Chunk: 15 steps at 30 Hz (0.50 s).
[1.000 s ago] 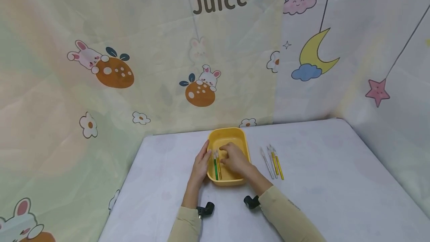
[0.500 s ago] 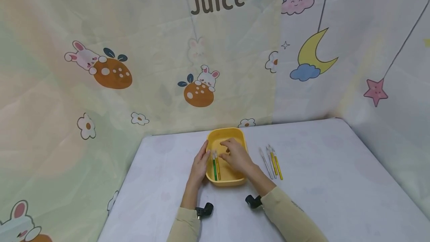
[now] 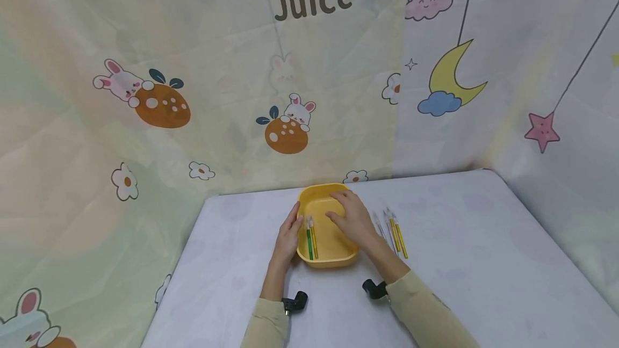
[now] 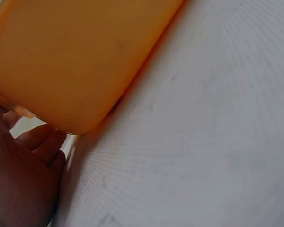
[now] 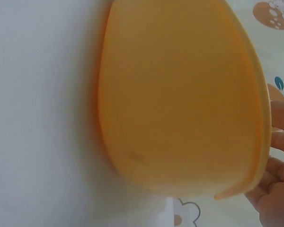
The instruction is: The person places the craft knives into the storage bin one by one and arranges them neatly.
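Observation:
A yellow plastic tray (image 3: 333, 262) stands on the table in the head view. Its left wall is gripped by my left hand (image 3: 287, 238), thumb at the rim and fingers along the outside. Inside, against the left wall, lie a slim green pen-like stick (image 3: 309, 245) and a yellow one (image 3: 314, 246), both with pale pointed tips. Over the tray's right side hovers my right hand (image 3: 355, 222), thumb and fingers spread apart, nothing between them. In the right wrist view, the fingers (image 5: 279, 139) are beside the tray's rim.
Right of the tray, several similar slim sticks lie on the white table (image 3: 464, 262), yellow ones (image 3: 402, 240) and silver ones (image 3: 379, 224). My right wrist partly covers the silver ones. A printed cloth wall (image 3: 217, 95) rises behind the table.
My right hand has moved right, from the middle of the tray to its right side, and its thumb and fingers have spread. The left hand and the sticks stay put.

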Each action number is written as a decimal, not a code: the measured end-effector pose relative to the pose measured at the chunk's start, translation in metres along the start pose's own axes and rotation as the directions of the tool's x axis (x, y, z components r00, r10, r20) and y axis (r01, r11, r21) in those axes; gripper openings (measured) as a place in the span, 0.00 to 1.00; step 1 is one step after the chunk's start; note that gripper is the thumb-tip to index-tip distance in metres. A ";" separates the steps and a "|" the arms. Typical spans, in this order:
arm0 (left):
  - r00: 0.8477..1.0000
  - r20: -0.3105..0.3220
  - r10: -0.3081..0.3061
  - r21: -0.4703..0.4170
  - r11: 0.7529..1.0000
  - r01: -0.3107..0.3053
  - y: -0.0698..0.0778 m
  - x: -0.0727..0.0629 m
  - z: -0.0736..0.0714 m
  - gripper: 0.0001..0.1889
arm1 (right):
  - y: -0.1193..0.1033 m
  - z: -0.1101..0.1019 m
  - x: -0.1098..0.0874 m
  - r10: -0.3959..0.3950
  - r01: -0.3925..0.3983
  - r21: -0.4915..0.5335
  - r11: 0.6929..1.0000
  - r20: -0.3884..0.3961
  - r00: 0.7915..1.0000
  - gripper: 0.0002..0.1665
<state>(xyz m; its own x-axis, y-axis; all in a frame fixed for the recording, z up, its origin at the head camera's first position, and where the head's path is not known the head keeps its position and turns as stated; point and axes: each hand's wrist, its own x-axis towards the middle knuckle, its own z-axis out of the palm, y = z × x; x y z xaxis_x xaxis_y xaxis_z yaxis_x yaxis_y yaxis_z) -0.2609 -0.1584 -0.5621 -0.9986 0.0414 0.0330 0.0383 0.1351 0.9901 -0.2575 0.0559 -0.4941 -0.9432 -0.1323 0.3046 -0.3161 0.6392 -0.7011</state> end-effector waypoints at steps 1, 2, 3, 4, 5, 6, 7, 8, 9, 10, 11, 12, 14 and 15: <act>1.000 0.001 -0.001 0.000 1.000 0.001 0.000 0.000 0.000 0.27 | 0.002 -0.002 -0.001 0.001 -0.001 0.003 1.000 -0.017 1.000 0.32; 1.000 0.000 -0.001 0.001 1.000 0.001 0.000 0.000 0.000 0.26 | 0.005 -0.004 -0.002 0.001 0.000 0.010 1.000 -0.033 0.999 0.32; 1.000 0.000 0.000 0.000 1.000 0.000 0.000 0.000 0.000 0.26 | 0.009 -0.006 -0.003 -0.008 0.009 0.015 1.000 -0.049 0.999 0.32; 1.000 -0.002 0.000 0.000 1.000 0.000 0.000 0.000 0.000 0.26 | 0.013 -0.008 -0.004 -0.018 0.020 0.023 1.000 -0.069 0.997 0.32; 1.000 -0.006 -0.003 0.001 1.000 0.003 0.000 0.001 0.000 0.26 | 0.016 -0.010 -0.005 -0.025 0.028 0.029 0.999 -0.083 0.996 0.32; 1.000 -0.008 -0.004 0.003 1.000 0.004 0.000 0.001 0.000 0.26 | 0.019 -0.012 -0.006 -0.032 0.035 0.034 0.999 -0.098 0.995 0.32; 1.000 -0.010 -0.002 0.003 1.000 0.003 0.000 0.001 0.000 0.26 | 0.023 -0.014 -0.007 -0.040 0.043 0.031 0.999 -0.113 0.993 0.32; 1.000 -0.012 0.000 0.003 1.000 0.000 0.000 0.001 0.000 0.26 | 0.026 -0.015 -0.008 -0.044 0.049 0.036 0.998 -0.126 0.991 0.32; 1.000 -0.014 -0.001 0.003 1.000 0.001 0.000 0.000 0.000 0.26 | 0.029 -0.017 -0.009 -0.049 0.056 0.044 0.997 -0.137 0.989 0.33; 1.000 -0.016 -0.003 0.006 1.000 0.003 0.000 0.000 0.000 0.26 | 0.031 -0.019 -0.010 -0.043 0.051 0.050 0.997 -0.145 0.988 0.33; 1.000 -0.017 -0.005 0.006 1.000 0.005 0.000 0.000 0.000 0.26 | 0.033 -0.021 -0.011 -0.036 0.045 0.055 0.997 -0.149 0.988 0.34; 1.000 -0.018 -0.006 0.007 1.000 0.007 0.000 0.000 0.000 0.26 | 0.034 -0.023 -0.013 -0.031 0.040 0.059 0.997 -0.155 0.987 0.34; 1.000 -0.019 -0.007 0.009 1.000 0.007 0.000 0.000 0.001 0.26 | 0.038 -0.027 -0.015 -0.017 0.028 0.066 0.997 -0.164 0.986 0.34; 1.000 -0.019 -0.009 0.010 1.000 0.009 0.000 0.000 0.001 0.26 | 0.039 -0.029 -0.016 -0.009 0.021 0.070 0.997 -0.168 0.986 0.34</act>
<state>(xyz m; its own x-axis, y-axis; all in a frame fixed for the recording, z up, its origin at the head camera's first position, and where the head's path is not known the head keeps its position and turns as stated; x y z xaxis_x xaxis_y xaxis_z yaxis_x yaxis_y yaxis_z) -0.2609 -0.1577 -0.5617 -0.9994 0.0217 0.0269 0.0297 0.1449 0.9890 -0.2515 0.1048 -0.5081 -0.9100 -0.0091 0.4146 -0.3419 0.5820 -0.7378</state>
